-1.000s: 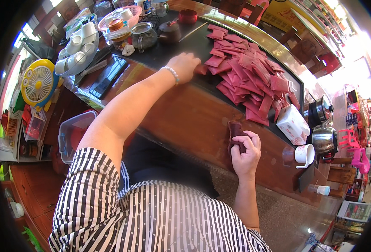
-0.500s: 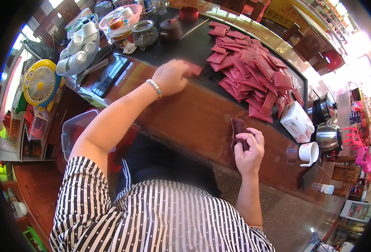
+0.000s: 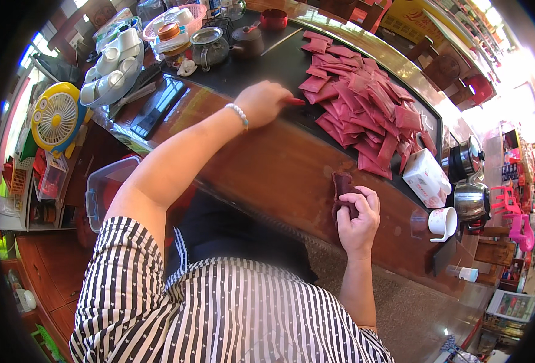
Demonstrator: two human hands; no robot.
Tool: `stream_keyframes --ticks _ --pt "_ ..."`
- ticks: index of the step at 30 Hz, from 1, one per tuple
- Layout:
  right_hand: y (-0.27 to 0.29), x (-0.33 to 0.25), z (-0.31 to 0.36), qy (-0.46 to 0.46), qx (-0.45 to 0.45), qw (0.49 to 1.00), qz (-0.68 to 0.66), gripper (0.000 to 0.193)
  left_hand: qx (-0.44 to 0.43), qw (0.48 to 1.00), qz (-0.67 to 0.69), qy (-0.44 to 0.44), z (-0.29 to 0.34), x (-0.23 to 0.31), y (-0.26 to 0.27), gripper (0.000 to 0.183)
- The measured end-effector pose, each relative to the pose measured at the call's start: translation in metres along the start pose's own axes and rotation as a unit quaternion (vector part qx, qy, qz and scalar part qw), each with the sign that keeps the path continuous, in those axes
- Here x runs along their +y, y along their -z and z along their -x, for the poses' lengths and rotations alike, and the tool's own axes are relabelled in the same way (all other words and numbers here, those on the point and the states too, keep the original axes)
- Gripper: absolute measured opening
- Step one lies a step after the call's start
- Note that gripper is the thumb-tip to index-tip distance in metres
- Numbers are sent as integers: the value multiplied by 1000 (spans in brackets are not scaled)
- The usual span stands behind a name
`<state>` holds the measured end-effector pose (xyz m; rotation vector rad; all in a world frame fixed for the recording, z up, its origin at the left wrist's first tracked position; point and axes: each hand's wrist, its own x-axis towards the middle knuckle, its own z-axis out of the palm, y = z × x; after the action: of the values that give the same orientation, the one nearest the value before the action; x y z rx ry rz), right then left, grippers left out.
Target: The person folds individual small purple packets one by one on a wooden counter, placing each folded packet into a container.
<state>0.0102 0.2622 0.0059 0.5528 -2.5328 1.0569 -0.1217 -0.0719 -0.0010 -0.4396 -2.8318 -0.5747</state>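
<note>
My left hand [image 3: 260, 104], with a beaded bracelet at the wrist, reaches across to the tray's near edge. Its fingers are closed on a small flat red packet [image 3: 294, 101], seen nearly edge-on and slightly blurred. Right beside it spreads a large heap of similar dark pink-red packets [image 3: 361, 100]. Nearer to me on the right, my right hand [image 3: 359, 219] has its fingers curled over a dark maroon cloth [image 3: 343, 181] on the wooden table. Part of the cloth is hidden under the fingers.
The heap lies on a black tray [image 3: 243, 75] with teapots [image 3: 246, 42] at its back. A phone [image 3: 158, 107] and a bowl of cups [image 3: 111, 81] stand left. At right are a tissue pack [image 3: 426, 177], a white mug [image 3: 442, 224] and a kettle [image 3: 472, 199].
My left hand has moved a little right, carrying the red packet closer to the heap; the packet has turned from face-on to edge-on. My right hand stays on the cloth.
</note>
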Motion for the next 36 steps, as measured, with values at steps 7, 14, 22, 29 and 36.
stream_keyframes --ticks 7,14,22,29,36 --pt "1 5 3 -16 23 998 -56 22 87 987 47 -126 69 90 -8 34" --pt "13 22 0 -199 56 925 -320 18 17 985 114 -130 122 138 -9 49" --pt "-26 -35 -18 27 -50 993 -100 24 6 966 257 -29 119 125 -9 51" --pt "-17 -25 -2 66 -76 994 51 22 -7 960 280 -24 121 122 -8 50" --pt "2 -16 -1 -62 -22 996 -62 17 -7 963 266 -30 121 123 -9 46"
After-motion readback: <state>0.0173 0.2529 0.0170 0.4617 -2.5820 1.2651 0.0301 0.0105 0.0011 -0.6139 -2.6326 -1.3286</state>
